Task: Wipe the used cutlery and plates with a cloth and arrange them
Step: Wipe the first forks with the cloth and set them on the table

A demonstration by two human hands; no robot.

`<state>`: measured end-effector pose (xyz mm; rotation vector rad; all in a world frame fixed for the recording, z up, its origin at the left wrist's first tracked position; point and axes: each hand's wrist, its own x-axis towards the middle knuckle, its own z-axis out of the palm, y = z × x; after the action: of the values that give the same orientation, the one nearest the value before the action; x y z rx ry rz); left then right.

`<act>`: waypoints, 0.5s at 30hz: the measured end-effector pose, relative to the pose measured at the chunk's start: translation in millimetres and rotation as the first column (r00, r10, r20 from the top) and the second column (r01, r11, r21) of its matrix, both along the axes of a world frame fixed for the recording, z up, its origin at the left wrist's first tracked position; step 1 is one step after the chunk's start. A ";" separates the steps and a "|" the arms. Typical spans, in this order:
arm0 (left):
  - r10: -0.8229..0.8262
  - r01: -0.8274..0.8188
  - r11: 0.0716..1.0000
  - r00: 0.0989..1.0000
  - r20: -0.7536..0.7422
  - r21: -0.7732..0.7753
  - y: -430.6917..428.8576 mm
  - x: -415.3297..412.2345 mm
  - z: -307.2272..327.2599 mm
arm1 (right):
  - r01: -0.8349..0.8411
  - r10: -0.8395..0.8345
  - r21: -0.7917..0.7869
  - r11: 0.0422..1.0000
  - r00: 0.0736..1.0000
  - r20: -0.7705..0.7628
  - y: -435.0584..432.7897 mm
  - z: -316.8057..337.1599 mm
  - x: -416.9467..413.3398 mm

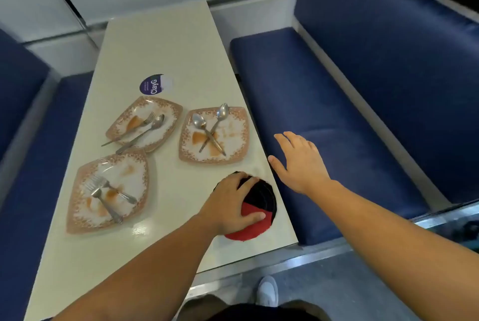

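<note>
Gripping a bunched red-and-black cloth (259,199) with the left hand (230,204), fingers curled over its top, thumb pressing its near side. Cloth sitting on the surface (168,43), close to the right-hand edge.

Holding the right hand (300,162) open, fingers straight and spread, palm down. Hovering just right of the left hand, past the surface edge and over a blue bench seat (324,113); touching nothing, as far as can be told.

Noting three soiled square plates with brown patterned rims, all lying apart from both hands.
- First plate (238,144) lying just beyond the left hand's fingers, carrying two spoons (215,126) crossing each other, with orange smears beneath.
- Second plate (169,113) lying further out and left of the left hand, carrying a fork (127,131) and a spoon (140,135) side by side, handles overhanging the near rim.
- Third plate (75,204) lying left of the left hand, its far corner touching or nearly touching the second plate, carrying two forks (106,204) crossing.

Seeing a round purple sticker (155,84) beyond the second plate, and a white shoe (268,292) on the floor below the forearms.
</note>
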<state>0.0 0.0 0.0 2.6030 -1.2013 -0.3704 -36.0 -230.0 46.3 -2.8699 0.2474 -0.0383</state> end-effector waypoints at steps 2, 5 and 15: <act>-0.068 0.065 0.997 0.995 0.072 0.043 4.3 0.7 -7.6 | 0.006 -0.006 0.005 1.000 1.000 -0.024 -1.0 -1.6 -0.7; -0.092 0.087 0.995 0.985 0.149 0.040 6.5 -0.5 -16.9 | 0.003 -0.004 -0.016 1.000 1.000 -0.027 -0.9 -11.6 -0.4; -0.100 0.084 0.994 0.951 0.294 0.066 -0.1 -19.4 -24.3 | 0.028 -0.028 0.018 0.999 0.999 -0.017 2.2 -6.3 6.8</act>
<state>-19.4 -0.1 -24.3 2.7253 -1.4289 -0.0245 -29.2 -227.8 40.0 -2.8492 0.2899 -0.0167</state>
